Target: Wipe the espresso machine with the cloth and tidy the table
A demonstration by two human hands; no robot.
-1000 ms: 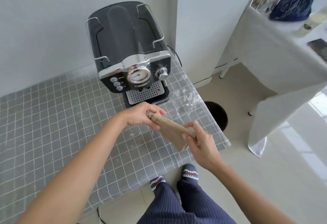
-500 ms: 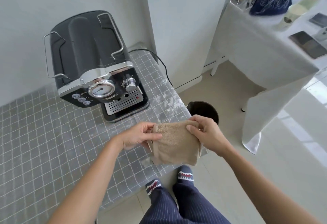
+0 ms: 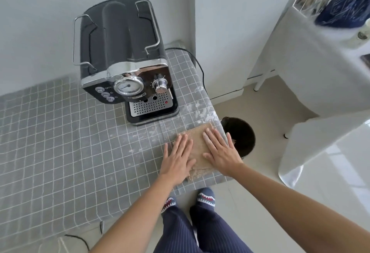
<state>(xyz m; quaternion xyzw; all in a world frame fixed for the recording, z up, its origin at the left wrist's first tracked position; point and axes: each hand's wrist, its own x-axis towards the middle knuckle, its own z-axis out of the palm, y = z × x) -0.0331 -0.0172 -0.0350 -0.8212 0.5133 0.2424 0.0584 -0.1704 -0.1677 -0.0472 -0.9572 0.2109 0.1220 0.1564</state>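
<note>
A folded tan cloth [image 3: 198,142] lies flat on the grey checked table [image 3: 60,142], close to its right front corner. My left hand [image 3: 178,155] presses flat on the cloth's left part, fingers spread. On the cloth's right part my right hand [image 3: 220,150] lies flat in the same way. Neither hand grips anything. The black and chrome espresso machine [image 3: 124,62] stands upright behind the cloth, against the wall, with its gauge and knob facing me.
White powdery smears [image 3: 198,110] mark the table right of the machine. A dark round bin [image 3: 242,136] sits on the floor just past the table's right edge. The machine's black cable [image 3: 197,66] runs off the back right. A white draped table [image 3: 320,62] stands further right.
The cloth was held up between both hands and folded; now it lies on the table near the corner and both hands press flat on it.
</note>
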